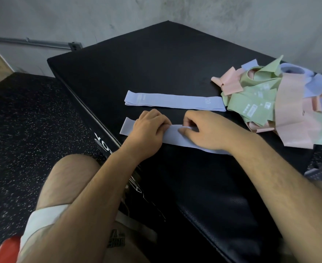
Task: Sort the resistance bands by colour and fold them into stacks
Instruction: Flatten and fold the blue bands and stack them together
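A pale blue resistance band lies flat across the near part of a black padded box. My left hand presses down on its left half, with the band's left end sticking out beyond my knuckles. My right hand pinches the band's upper edge near the middle between thumb and fingers. A second pale blue band lies flat and straight just beyond, parallel to the first. A tangled pile of green, pink and blue bands sits at the box's right side.
The box's left edge drops to a dark speckled rubber floor. My bare knee is beside that edge. A grey concrete wall with a metal conduit runs behind. Something red sits at the bottom left corner.
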